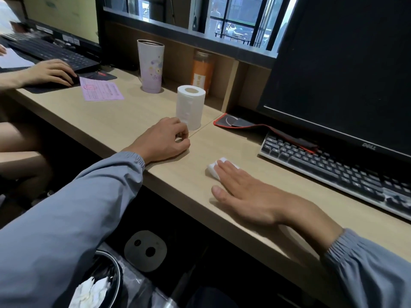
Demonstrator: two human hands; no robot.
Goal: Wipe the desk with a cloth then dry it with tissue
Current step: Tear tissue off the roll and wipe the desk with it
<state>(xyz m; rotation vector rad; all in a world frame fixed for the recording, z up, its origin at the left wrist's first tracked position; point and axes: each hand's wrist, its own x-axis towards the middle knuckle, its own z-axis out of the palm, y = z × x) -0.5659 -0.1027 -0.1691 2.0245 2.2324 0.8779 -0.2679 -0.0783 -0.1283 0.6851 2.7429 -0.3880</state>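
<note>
My right hand (pixel 246 194) lies flat on the light wooden desk (pixel 124 121), its straight fingers pressing a small folded white tissue (pixel 212 169) that shows only past the fingertips. My left hand (pixel 165 140) rests on the desk to the left, fingers loosely curled, holding nothing that I can see. Just behind the left hand a white tissue roll (pixel 190 106) stands upright. No cloth is in view.
A keyboard (pixel 333 167) and a Dell monitor (pixel 347 70) fill the right side, with a red-edged mouse pad (pixel 235 122) under them. A pale tumbler (pixel 151 66), an orange bottle (pixel 202 71) and a pink paper (pixel 101 88) lie behind. Another person's hand (pixel 50 72) holds a mouse at left. A lined bin (pixel 97 283) sits under the desk.
</note>
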